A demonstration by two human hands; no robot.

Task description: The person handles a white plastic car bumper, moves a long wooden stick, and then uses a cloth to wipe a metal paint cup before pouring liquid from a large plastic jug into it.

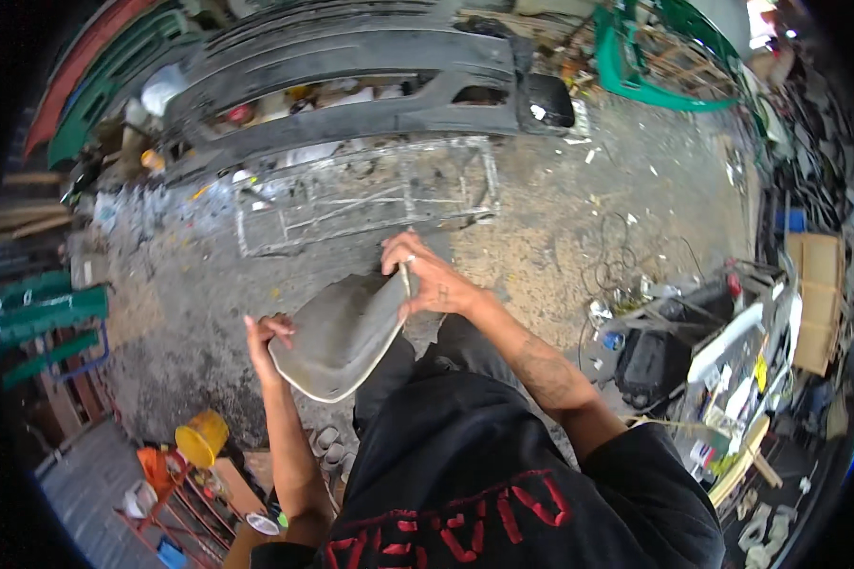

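Note:
A curved grey panel (337, 332) with a pale rim is held in front of my body, above the floor. It looks like a thin moulded shell, hollow side toward me; its exact kind is not clear. At its left edge my left hand (270, 346) grips it, thumb outside and fingers bent over the rim. Higher up on the other side, my right hand (429, 280) pinches the upper right edge between thumb and fingers. Parts of the fingers are hidden behind the panel.
A large dark bumper (351, 85) lies across the far side, with chalk-like lines (408, 194) on the floor before it. Green body parts (52, 308) stand left. A yellow bucket (202, 438) is at lower left, a cluttered metal frame (721, 341) at right.

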